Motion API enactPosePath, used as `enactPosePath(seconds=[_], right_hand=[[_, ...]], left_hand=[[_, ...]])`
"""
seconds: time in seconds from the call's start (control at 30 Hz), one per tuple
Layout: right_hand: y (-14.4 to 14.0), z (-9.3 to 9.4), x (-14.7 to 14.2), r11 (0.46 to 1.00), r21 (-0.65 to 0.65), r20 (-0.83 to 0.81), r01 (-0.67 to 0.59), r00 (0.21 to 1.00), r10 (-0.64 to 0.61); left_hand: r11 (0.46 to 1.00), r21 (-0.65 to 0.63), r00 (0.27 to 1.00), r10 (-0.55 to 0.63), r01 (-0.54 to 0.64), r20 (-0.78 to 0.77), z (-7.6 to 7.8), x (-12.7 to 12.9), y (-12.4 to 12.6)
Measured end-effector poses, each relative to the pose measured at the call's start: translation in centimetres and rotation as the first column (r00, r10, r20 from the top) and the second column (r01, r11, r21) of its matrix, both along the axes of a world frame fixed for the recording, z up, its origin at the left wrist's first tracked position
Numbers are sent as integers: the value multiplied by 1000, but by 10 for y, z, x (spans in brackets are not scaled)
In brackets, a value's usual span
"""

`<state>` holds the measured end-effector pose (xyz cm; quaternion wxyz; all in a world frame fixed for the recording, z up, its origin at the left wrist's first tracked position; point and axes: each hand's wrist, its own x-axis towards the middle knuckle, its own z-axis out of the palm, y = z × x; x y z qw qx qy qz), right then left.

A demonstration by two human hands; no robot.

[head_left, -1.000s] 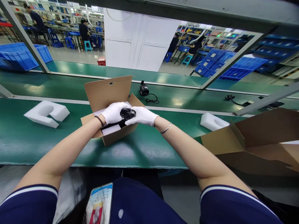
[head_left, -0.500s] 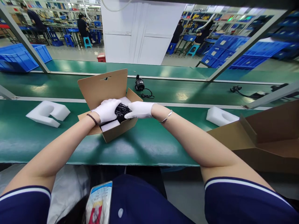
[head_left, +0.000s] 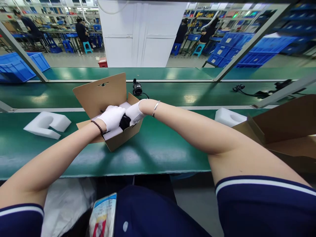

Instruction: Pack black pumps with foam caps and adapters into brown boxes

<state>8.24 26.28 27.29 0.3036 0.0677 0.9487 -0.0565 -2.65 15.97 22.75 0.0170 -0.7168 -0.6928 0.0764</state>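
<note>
An open cardboard box (head_left: 123, 139) stands on the green belt, its lid raised at the back. White foam (head_left: 114, 133) lines the inside. Between my gloved hands, down in the box, is a glossy black bundle (head_left: 125, 122) that looks like coiled cable. My left hand (head_left: 113, 117) is closed over its left side. On the other side my right hand (head_left: 134, 113) bends down into the box and grips the bundle, its fingertips hidden. Behind the box sits a black pump-like device (head_left: 137, 88) with a cord.
A cut-out white foam block (head_left: 48, 124) lies to the left; another foam block (head_left: 229, 117) is at the right beside a second open cardboard box (head_left: 288, 125). More black corded parts (head_left: 264, 94) lie on the far belt. Metal posts (head_left: 254, 42) slant up beyond it.
My right hand has turned downward and reached deeper into the box, its wrist raised. Less of the black bundle shows. The whole view has shifted slightly.
</note>
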Motion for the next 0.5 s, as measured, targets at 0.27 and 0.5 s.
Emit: enactPosePath(seconds=[0.27,0.5], right_hand=[[-10,-32,5,956,182,-286,231,942,-173],[15,-8,8,1000,-2,-70,-2,998,2]], left_hand=[[997,-82,992,-9,-2,-129,2,5,0],[964,-265,987,-14,-29,-161,11,12,13]])
